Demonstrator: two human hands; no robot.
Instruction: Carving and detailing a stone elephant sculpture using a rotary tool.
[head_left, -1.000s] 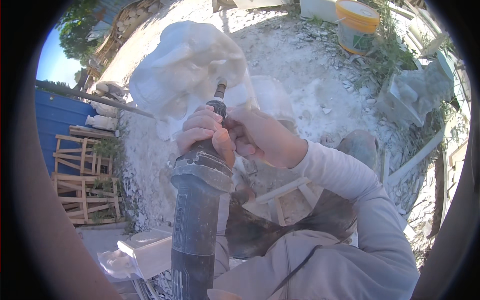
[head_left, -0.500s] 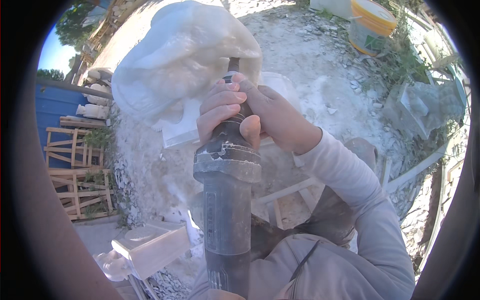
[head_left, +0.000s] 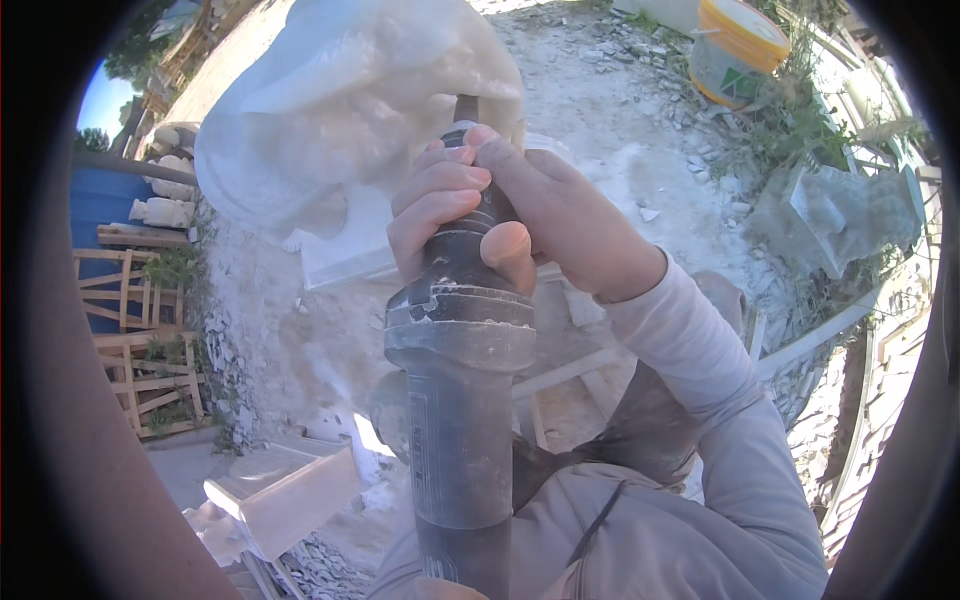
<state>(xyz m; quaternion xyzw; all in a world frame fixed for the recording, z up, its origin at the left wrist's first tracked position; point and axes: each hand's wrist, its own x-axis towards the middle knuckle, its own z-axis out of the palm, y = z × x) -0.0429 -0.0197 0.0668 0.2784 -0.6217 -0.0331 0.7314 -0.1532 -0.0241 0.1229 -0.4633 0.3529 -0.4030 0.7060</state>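
Observation:
A large black chipping hammer (head_left: 462, 430), dusty and scuffed, runs up the middle from the lower edge. Its dark steel bit (head_left: 466, 108) meets the underside of a big, rough, whitish translucent stone block (head_left: 350, 110); the bit's tip is hidden there. My right hand (head_left: 570, 215) is closed round the narrow front of the hammer, fingers wrapped over its left side and thumb lying along the top. At the lower edge, a sliver of my left hand (head_left: 450, 590) shows across the hammer's rear end, closed on it; most of that hand is out of view.
White dust and stone chips cover the ground. A yellow-and-white bucket (head_left: 738, 55) stands far right, above a crumpled clear plastic sheet (head_left: 835, 215). Wooden crates (head_left: 150, 360) line the left side. A pale carved stone piece (head_left: 295, 500) sits at lower left.
The stone and left-hand surroundings have shifted slightly left in view, and the hammer's body looks a little larger. Both hands keep their hold, and the bit stays against the stone.

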